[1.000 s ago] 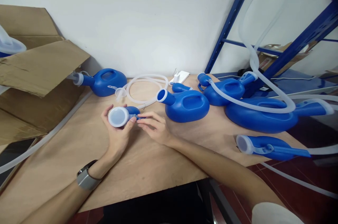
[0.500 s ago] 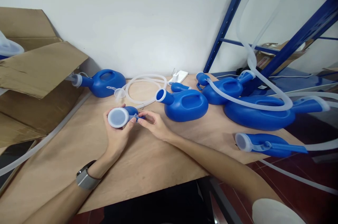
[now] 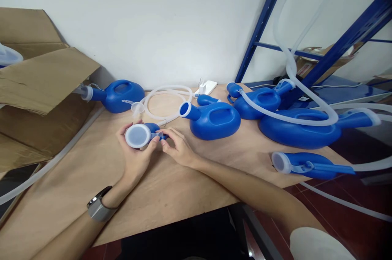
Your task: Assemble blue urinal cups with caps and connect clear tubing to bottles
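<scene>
My left hand [image 3: 136, 162] is wrapped round a small blue container with a round translucent white cap [image 3: 137, 135] facing up. The thumb presses near the cap's strap. My right hand [image 3: 179, 147] pinches the strap end [image 3: 159, 134] beside the blue part, its fingertips close to my left thumb. Just right of the hands lies a blue jug [image 3: 216, 121] with an uncapped mouth. Behind them a loose clear cap [image 3: 137, 107] rests near a coiled translucent tube [image 3: 147, 102]. Another blue jug [image 3: 122, 95] stands at the back left.
An open cardboard box [image 3: 45, 76] fills the left side. On the right are more blue jugs [image 3: 300, 129] with long hoses, and a capped blue container [image 3: 309, 165] at the table edge [image 3: 165, 227]. A blue metal shelf [image 3: 263, 23] rises behind. A white charger [image 3: 202, 88] sits by the wall.
The fingers of my right hand have shifted on the strap, and its small round end now lies flatter across the blue part. My left hand keeps its hold. The view has moved slightly.
</scene>
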A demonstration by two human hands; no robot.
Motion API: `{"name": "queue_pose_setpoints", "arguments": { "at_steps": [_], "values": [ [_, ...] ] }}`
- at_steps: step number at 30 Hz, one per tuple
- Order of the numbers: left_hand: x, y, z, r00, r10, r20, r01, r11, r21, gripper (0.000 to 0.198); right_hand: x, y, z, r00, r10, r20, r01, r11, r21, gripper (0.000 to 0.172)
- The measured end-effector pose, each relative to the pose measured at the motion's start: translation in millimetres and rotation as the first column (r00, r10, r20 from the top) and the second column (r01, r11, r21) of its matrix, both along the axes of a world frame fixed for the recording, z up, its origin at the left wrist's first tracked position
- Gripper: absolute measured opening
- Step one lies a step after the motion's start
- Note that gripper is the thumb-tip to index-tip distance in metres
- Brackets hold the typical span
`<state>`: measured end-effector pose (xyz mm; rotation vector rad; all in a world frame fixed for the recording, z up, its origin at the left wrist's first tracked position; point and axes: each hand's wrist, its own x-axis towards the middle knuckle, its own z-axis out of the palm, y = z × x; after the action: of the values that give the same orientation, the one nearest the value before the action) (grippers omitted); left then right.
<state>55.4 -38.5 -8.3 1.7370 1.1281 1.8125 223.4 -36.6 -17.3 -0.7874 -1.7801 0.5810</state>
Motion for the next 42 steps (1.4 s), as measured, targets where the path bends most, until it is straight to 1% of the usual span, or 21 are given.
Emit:
{"name": "queue_pose_setpoints", "arguments": {
  "at_steps": [2,3,6,8,10,12,14,17,20,24,27,29,30,33,34,37,40,42],
  "values": [
    [-5.5,0.2,5.7,0.994,0.052,-0.099,-0.036,0.988,0.149,0.072,1.5,-1.0,2.0,0.998,-0.006,0.057,0.004,0.999,0.033,0.03],
    [-9.1,0.4,9.2,0.981,0.089,-0.171,-0.047,0.971,0.234,0.071,1.9,-1.5,2.7,0.996,-0.009,0.085,0.005,0.999,0.051,0.03],
    [-21.4,0.8,18.9,0.899,0.216,-0.38,-0.029,0.897,0.442,0.055,1.5,-3.4,3.1,0.985,-0.035,0.166,0.014,0.992,0.122,0.03],
    [-27.7,0.7,22.8,0.843,0.3,-0.447,-0.022,0.849,0.527,0.048,0.5,-4.3,2.3,0.978,-0.073,0.197,0.037,0.983,0.177,0.03],
    [-30.8,0.8,24.4,0.803,0.361,-0.475,-0.013,0.806,0.592,0.05,-0.2,-4.5,1.2,0.97,-0.125,0.209,0.078,0.973,0.217,0.032],
    [-30.9,1.3,24.2,0.779,0.371,-0.506,0.03,0.784,0.62,0.051,0.0,-3.7,0.1,0.957,-0.167,0.236,0.11,0.966,0.236,0.033],
    [-29.4,2.6,23.0,0.76,0.343,-0.552,0.086,0.788,0.609,0.049,0.8,-2.2,-1.1,0.942,-0.192,0.274,0.126,0.962,0.243,0.032],
    [-27.1,5.3,21.0,0.744,0.286,-0.604,0.125,0.828,0.546,0.039,2.1,-0.4,-2.7,0.931,-0.206,0.3,0.135,0.962,0.239,0.033],
    [-27.1,8.1,19.8,0.756,0.255,-0.603,0.121,0.85,0.512,0.027,2.5,-0.8,-3.0,0.939,-0.192,0.286,0.133,0.968,0.212,0.033],
    [-28.9,10.2,17.7,0.738,0.3,-0.604,0.106,0.833,0.544,0.018,3.1,-3.2,-0.9,0.948,-0.152,0.281,0.12,0.985,0.127,0.031],
    [-29.3,10.3,15.0,0.733,0.297,-0.612,0.077,0.858,0.508,0.014,4.4,-4.6,1.0,0.953,-0.119,0.279,0.096,0.991,0.094,0.033],
    [-29.1,10.0,13.8,0.731,0.278,-0.623,0.076,0.874,0.479,0.016,5.1,-4.6,1.3,0.955,-0.108,0.276,0.088,0.993,0.084,0.038],
    [-28.9,9.8,13.6,0.725,0.274,-0.632,0.083,0.876,0.474,0.02,5.2,-4.4,1.0,0.956,-0.108,0.274,0.089,0.993,0.079,0.04],
    [-28.2,9.4,14.3,0.707,0.257,-0.659,0.129,0.87,0.477,0.038,4.3,-2.8,-1.2,0.956,-0.133,0.263,0.118,0.99,0.071,0.035],
    [-28.0,9.4,14.6,0.706,0.24,-0.666,0.148,0.87,0.471,0.041,3.8,-2.3,-1.9,0.956,-0.143,0.256,0.128,0.989,0.075,0.033],
    [-27.0,9.8,14.9,0.732,0.167,-0.66,0.179,0.888,0.424,0.036,2.1,-1.8,-2.4,0.964,-0.157,0.215,0.138,0.985,0.099,0.031],
    [-26.3,10.3,14.7,0.783,0.109,-0.612,0.178,0.904,0.389,0.028,2.3,-2.0,0.2,0.971,-0.155,0.182,0.139,0.985,0.101,0.027],
    [-26.3,10.1,14.5,0.816,0.077,-0.573,0.165,0.918,0.359,0.023,4.3,-0.7,2.1,0.97,-0.156,0.187,0.14,0.986,0.096,0.026]
  ]
}}
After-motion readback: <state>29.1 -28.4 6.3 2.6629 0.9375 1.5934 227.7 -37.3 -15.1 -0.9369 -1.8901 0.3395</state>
